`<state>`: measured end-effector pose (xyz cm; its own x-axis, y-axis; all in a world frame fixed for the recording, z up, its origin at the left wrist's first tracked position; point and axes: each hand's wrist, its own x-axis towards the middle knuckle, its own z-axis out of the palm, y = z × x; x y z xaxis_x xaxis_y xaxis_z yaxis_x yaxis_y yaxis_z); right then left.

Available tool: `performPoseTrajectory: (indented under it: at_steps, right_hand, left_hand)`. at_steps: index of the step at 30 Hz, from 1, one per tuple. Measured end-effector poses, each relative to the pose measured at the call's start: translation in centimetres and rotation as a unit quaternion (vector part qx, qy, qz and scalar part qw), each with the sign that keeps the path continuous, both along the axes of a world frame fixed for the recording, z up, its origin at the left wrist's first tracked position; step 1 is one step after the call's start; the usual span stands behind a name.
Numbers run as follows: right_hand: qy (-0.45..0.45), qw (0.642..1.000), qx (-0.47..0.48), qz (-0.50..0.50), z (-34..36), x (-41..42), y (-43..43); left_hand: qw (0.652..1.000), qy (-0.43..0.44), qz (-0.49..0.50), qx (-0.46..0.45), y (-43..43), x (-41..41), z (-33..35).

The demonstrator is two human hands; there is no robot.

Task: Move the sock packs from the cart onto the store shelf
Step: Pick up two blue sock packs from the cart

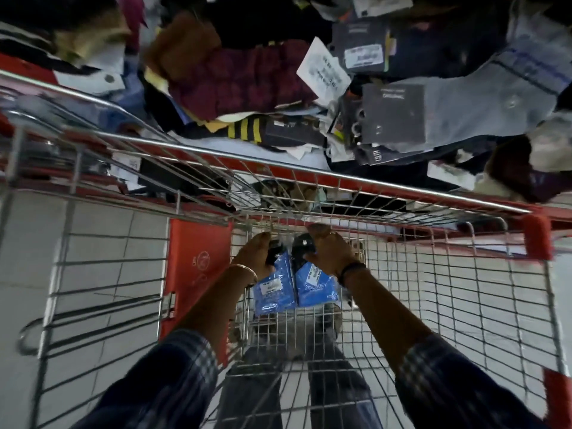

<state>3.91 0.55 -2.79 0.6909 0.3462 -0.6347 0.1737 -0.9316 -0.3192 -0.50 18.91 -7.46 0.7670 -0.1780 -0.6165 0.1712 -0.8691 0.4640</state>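
Both my arms reach down into the wire shopping cart. My left hand grips a sock pack with a blue card label. Beside it, my right hand grips a second blue-labelled sock pack. The two packs hang side by side near the cart's far wall, low in the basket. Beyond the cart's front rail lies the red-edged store shelf, heaped with loose socks and sock packs.
The cart's red child-seat flap stands at left of my hands. Red corner bumpers cap the cart rim. Grey floor tiles show through the wire. My legs are visible under the basket.
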Motion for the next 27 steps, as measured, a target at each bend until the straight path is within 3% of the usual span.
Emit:
performPoseTrajectory:
  at_steps: [3,8,13,21,27]
  right_hand:
    - [0.050,0.997,-0.023,0.048,-2.4,1.3,0.8]
    - [0.057,0.993,-0.065,0.081,-5.0,2.3,1.4]
    - [0.011,0.995,-0.062,0.075,-5.7,2.0,1.5]
    - [-0.087,0.995,-0.050,0.014,-4.0,-0.3,1.2]
    - [-0.104,0.992,-0.073,0.003,-2.5,-3.9,-0.4]
  left_hand:
    - [1.000,0.000,-0.010,-0.006,0.0,0.6,-1.8]
    - [0.998,0.032,0.025,-0.053,0.2,2.0,-2.4]
    - [0.997,0.042,0.048,-0.039,0.0,2.0,-2.1]
    - [0.992,-0.025,0.120,-0.020,-0.5,1.0,-1.6]
    - [0.988,-0.060,0.142,0.003,-0.7,-0.3,0.2]
